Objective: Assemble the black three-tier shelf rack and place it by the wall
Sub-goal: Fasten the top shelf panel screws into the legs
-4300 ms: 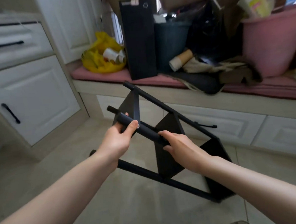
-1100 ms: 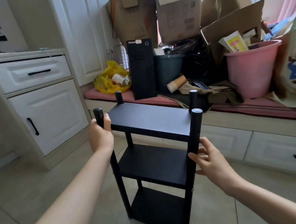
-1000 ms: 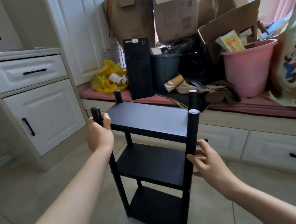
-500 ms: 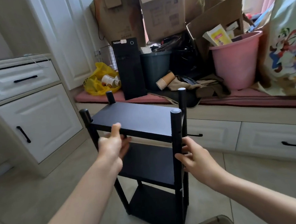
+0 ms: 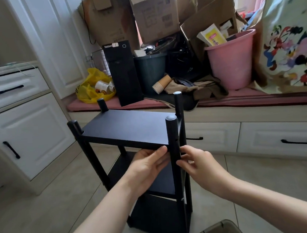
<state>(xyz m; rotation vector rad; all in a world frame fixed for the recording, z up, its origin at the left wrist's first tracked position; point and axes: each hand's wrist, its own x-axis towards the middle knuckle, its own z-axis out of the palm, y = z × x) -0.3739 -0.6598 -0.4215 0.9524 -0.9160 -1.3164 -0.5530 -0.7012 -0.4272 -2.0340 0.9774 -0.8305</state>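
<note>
The shelf rack [image 5: 131, 128] stands upright on the tiled floor [image 5: 51, 205], in the middle of the view. The left hand [image 5: 148, 164] grips the front edge of the top shelf, thumb along the edge and fingers curled beneath. The right hand [image 5: 197, 160] pinches the near right post [image 5: 172, 133] just below that shelf.

At 12 o'clock from the rack, the bench [image 5: 239, 114] edge runs close behind it. At 9 o'clock stands a white cabinet [image 5: 28, 136], with a strip of bare floor between. Tile lies open at 7 and 3 o'clock. A small grey bin [image 5: 220, 229] sits near the rack's foot at 5 o'clock; what is in it cannot be seen.

On the bench, a pink bucket [image 5: 230, 61] at 1 o'clock holds a yellow booklet [image 5: 213, 36]. A dark tub [image 5: 151, 71] is at 12. A yellow bag [image 5: 90, 88] at 11 holds paper cups [image 5: 102, 86].
</note>
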